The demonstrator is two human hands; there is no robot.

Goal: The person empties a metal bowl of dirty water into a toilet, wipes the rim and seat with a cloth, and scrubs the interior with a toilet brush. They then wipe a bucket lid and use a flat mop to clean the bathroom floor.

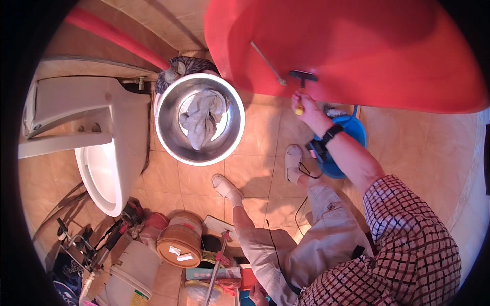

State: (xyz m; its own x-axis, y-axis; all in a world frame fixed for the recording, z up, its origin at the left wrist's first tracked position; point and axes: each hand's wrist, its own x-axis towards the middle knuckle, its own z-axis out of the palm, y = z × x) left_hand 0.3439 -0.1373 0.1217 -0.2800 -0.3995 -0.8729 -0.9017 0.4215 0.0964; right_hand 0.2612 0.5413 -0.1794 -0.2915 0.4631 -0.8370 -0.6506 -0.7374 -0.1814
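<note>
My right hand (305,105) is closed round the handle of a squeegee-like tool (303,76) with a dark, wide crosspiece and a yellow handle end. Its head lies against or just over a large, smooth red surface (367,61); I cannot tell if they touch. Beside the head, a thin grey rod (266,61) with a knobbed end shows against the red. Below my right forearm stands a blue bucket (359,133), partly covered by the arm. At the bottom edge my left hand (259,295) shows only in part, near teal and red things; its grip is unclear.
A steel basin (236,120) holding a wet grey cloth (201,117) stands on the tiled floor. Left are a white toilet (122,143) and a red pole (120,38). Lower left stand a lidded brown bucket (173,239), a pale tub (133,260) and a long-handled mop (220,255).
</note>
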